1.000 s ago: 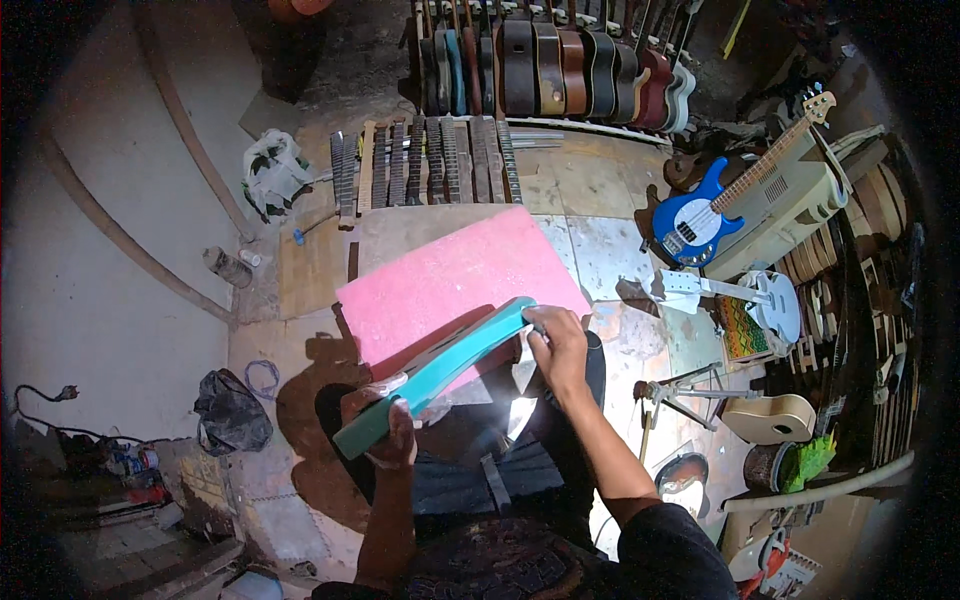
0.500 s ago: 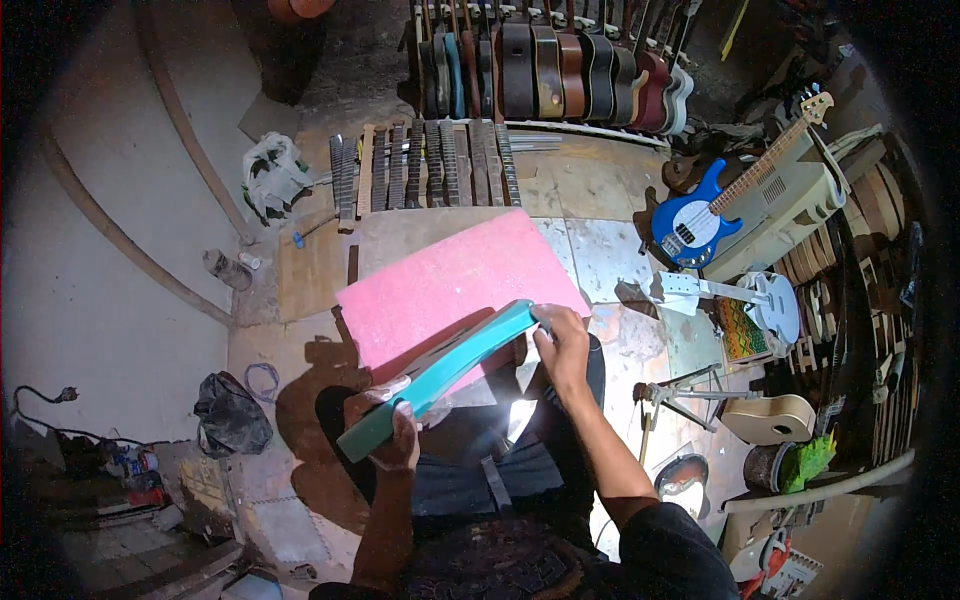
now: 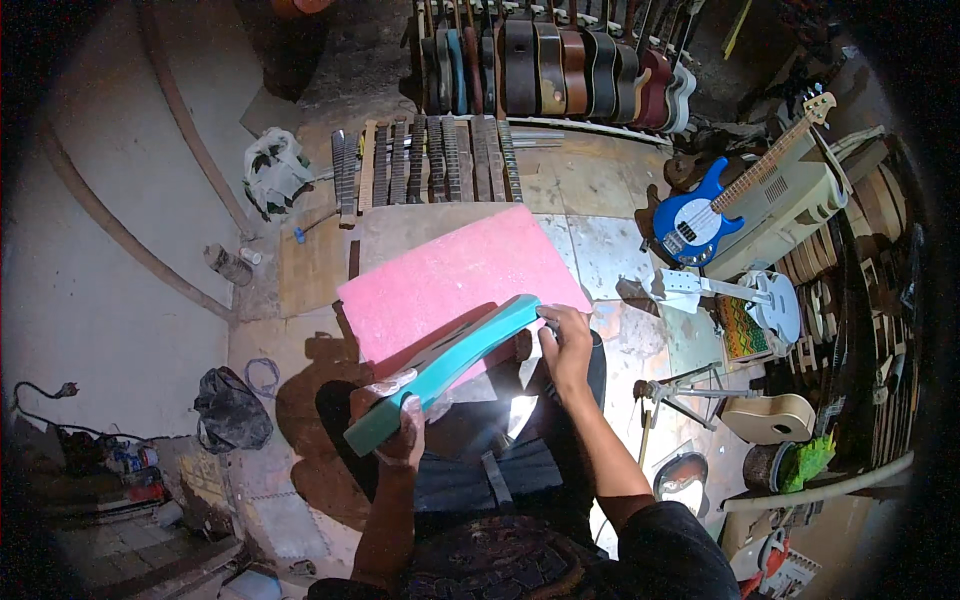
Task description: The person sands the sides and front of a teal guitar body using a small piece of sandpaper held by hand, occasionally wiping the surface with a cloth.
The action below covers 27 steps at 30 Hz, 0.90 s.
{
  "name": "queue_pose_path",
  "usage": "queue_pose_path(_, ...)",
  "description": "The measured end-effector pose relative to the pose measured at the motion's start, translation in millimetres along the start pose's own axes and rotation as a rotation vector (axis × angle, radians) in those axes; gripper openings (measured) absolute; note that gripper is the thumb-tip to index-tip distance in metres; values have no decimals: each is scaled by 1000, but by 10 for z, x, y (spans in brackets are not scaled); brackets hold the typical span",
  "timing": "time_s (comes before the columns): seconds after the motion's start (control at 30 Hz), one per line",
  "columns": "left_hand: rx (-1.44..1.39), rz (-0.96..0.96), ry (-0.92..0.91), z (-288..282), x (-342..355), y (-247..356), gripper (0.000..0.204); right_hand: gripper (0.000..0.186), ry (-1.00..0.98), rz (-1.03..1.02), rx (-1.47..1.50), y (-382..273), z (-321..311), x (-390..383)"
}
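Observation:
A turquoise solid guitar body is tilted up on its edge above my lap, so mostly its curved side shows. My left hand grips its lower left end, with the thumb on the near side and the fingers partly hidden behind. At the upper right end, my right hand has its fingers closed against the edge. The far face of the body is mostly hidden from view. Under and beyond it lies a pink foam slab on the floor.
Several fretted necks lie in a row ahead, before a rack of guitars. A blue bass guitar leans at the right, near a white guitar and a metal stand. A black bag sits at the left.
Both hands have shifted the guitar body slightly up and to the right. It has turned a little, and its side edge shows a bit wider. My grips stay the same.

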State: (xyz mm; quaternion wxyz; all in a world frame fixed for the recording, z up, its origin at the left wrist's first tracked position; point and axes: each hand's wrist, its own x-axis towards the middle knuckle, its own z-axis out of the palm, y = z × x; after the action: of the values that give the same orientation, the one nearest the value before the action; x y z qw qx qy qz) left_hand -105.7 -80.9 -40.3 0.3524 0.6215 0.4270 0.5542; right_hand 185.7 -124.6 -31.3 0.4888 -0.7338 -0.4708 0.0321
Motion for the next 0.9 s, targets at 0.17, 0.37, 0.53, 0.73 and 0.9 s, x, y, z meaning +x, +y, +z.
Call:
queue_pose_path(0.17, 13, -6, 17, -53, -44, -181, 54, 35, -11, -143, -66, -104, -20, -63)
queue_pose_path(0.37, -36, -56, 68, -29, -54, -66, 56, 36, -4, -179, -108, -291, 23, -100)
queue_pose_path(0.53, -58, -12, 34, 124, 155, 360, 45, 37, 87, -77, -104, 6, 19, -72)
queue_pose_path(0.73, -200, -28, 74, 122, 97, 201, 47, 36, 45, -87, -95, -7, 10, -68)
queue_pose_path(0.9, -193, -74, 113, 87, 74, 159, 48, 35, -33, -178, -80, -273, 11, -105)
